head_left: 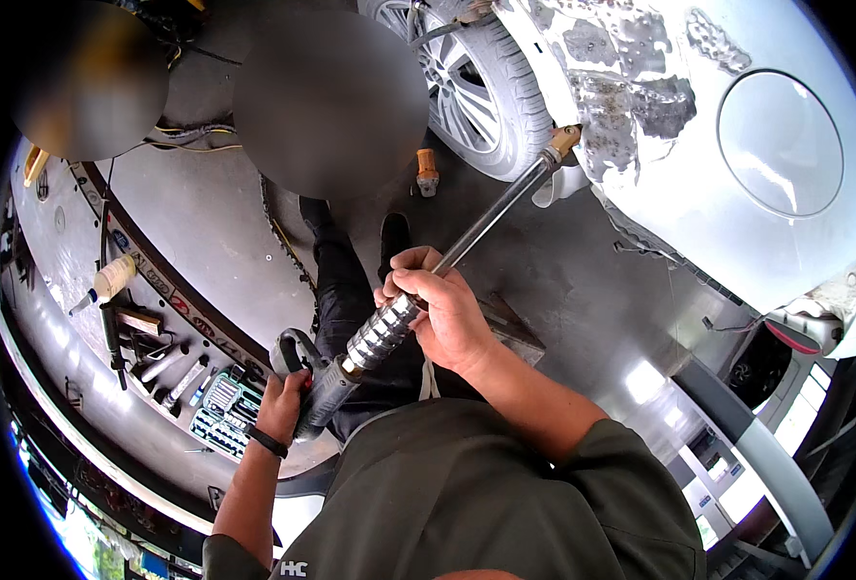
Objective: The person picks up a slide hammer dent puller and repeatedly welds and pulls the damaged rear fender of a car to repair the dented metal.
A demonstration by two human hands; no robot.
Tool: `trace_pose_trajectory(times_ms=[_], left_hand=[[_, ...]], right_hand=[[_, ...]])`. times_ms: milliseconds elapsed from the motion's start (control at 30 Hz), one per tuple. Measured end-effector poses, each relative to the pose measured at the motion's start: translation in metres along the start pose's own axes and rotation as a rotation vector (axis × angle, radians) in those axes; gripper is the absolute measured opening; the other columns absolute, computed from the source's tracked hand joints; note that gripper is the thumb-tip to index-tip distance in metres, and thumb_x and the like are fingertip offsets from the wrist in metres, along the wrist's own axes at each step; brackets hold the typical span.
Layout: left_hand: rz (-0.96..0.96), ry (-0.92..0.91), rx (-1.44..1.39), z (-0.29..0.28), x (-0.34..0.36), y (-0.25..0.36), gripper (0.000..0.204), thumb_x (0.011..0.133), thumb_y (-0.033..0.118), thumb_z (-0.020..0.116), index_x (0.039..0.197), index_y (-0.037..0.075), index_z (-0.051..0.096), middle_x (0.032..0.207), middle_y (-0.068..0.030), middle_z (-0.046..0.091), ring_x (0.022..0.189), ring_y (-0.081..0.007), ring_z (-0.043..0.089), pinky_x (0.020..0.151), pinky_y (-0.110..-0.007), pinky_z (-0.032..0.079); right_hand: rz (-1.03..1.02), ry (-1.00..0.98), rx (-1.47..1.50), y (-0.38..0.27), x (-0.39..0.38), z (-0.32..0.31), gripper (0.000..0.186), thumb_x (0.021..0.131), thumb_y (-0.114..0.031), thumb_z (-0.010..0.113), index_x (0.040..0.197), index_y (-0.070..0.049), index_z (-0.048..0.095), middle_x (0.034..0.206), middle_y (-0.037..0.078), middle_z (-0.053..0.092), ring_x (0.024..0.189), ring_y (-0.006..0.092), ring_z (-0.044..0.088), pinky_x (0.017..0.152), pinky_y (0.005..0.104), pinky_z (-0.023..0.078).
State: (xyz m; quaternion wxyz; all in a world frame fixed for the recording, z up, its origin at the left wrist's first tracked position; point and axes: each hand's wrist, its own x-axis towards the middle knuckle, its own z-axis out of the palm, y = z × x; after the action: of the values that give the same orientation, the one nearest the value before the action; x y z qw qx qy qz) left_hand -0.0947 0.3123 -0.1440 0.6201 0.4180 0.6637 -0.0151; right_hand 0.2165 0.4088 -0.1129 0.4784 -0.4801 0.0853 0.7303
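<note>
Both my hands are on a slide hammer (380, 333), a long chrome rod with a ribbed metal weight and a dark handle. It slants from my lap up to the right. My left hand (279, 411) is closed around the handle at the lower end, beside a loop-shaped grip. Higher up, the fingers of my right hand (442, 309) wrap the rod and the upper end of the weight. At the far end, a brass-coloured clamp (565, 142) meets the wheel-arch edge of a white car panel (660, 184). Bare, scuffed metal shows on the panel around it.
A car wheel (491, 92) stands left of the clamp. An orange-and-grey power tool (427, 174) lies on the floor. To my left, a curved bench (172, 280) carries a bottle (114, 277), hand tools and a socket set (225, 411). Two blurred patches hide the upper left.
</note>
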Motion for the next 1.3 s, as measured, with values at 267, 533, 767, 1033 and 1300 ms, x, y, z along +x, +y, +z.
trace_pose_trajectory(times_ms=[267, 533, 767, 1033, 1300], left_hand=[[0.160, -0.014, 0.069, -0.005, -0.003, -0.036, 0.039, 0.088, 0.001, 0.061, 0.126, 0.010, 0.057, 0.102, -0.0171, 0.058, 0.094, -0.0323, 0.060, 0.085, -0.037, 0.049], [-0.349, 0.189, -0.530, -0.005, -0.012, -0.043, 0.033, 0.097, 0.031, 0.060, 0.112, 0.002, 0.067, 0.098, -0.0158, 0.055, 0.091, -0.0256, 0.053, 0.088, -0.034, 0.042], [0.220, 0.348, 0.124, -0.034, -0.036, -0.077, 0.026, 0.096, 0.016, 0.056, 0.120, 0.014, 0.066, 0.098, -0.0193, 0.057, 0.091, -0.0338, 0.058, 0.082, -0.039, 0.048], [-0.400, 0.456, -0.581, -0.114, -0.046, -0.032, 0.056, 0.089, 0.042, 0.065, 0.102, -0.012, 0.060, 0.091, -0.0162, 0.066, 0.086, -0.0219, 0.062, 0.077, -0.035, 0.050], [-0.551, 0.550, -0.893, -0.101, -0.068, -0.089, 0.052, 0.089, 0.038, 0.065, 0.103, -0.012, 0.064, 0.090, -0.0173, 0.068, 0.084, -0.0222, 0.063, 0.079, -0.035, 0.050]], right_hand=[[0.008, 0.022, -0.013, 0.008, 0.006, 0.007, 0.016, 0.087, -0.008, 0.065, 0.101, -0.004, 0.057, 0.083, 0.007, 0.059, 0.083, 0.0186, 0.062, 0.085, 0.0368, 0.053], [0.071, -0.008, -0.105, 0.020, 0.022, 0.047, 0.012, 0.087, -0.004, 0.063, 0.096, -0.004, 0.055, 0.084, 0.007, 0.057, 0.080, 0.0176, 0.060, 0.083, 0.0363, 0.054], [0.149, -0.111, -0.244, 0.056, 0.049, 0.121, 0.014, 0.086, -0.006, 0.065, 0.097, -0.002, 0.057, 0.079, 0.007, 0.062, 0.074, 0.0169, 0.064, 0.053, 0.0242, 0.042], [0.241, -0.243, -0.489, 0.080, 0.060, 0.245, 0.017, 0.088, -0.010, 0.061, 0.104, -0.006, 0.057, 0.088, 0.009, 0.063, 0.090, 0.0256, 0.063, 0.088, 0.0421, 0.053], [0.344, -0.323, -0.807, 0.177, 0.082, 0.326, 0.020, 0.091, -0.012, 0.061, 0.109, -0.005, 0.056, 0.087, 0.012, 0.066, 0.082, 0.0250, 0.067, 0.065, 0.0329, 0.052]])
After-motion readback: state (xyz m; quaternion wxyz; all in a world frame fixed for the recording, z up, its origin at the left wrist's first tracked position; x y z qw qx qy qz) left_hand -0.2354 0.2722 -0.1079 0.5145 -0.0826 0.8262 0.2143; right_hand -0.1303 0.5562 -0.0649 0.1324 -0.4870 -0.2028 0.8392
